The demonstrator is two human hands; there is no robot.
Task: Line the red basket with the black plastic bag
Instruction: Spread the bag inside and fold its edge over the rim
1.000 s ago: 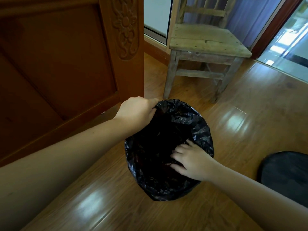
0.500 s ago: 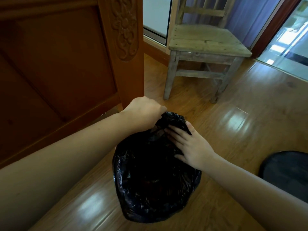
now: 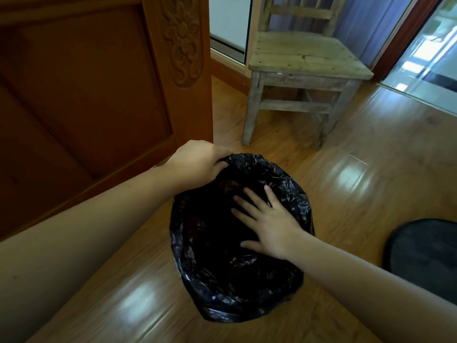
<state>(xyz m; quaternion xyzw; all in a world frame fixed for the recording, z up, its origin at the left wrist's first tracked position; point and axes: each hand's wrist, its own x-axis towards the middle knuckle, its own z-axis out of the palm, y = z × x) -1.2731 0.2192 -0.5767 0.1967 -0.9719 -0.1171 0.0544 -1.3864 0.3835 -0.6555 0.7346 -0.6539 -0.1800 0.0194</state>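
The black plastic bag stands on the wooden floor, its mouth spread wide and its crinkled film wrapped over a round rim. The red basket is hidden under the bag; no red shows. My left hand is closed on the bag's far-left edge at the rim. My right hand lies flat with fingers spread, palm down, pressing the film inside the bag's opening.
A carved wooden door stands close on the left. A worn wooden chair is behind the bag. A dark round object lies on the floor at the right edge. A glass door is at the far right.
The bag's mouth, pinched together half a second ago, has opened wide again. My right hand moved from the pinched top down into the opening and spread flat.
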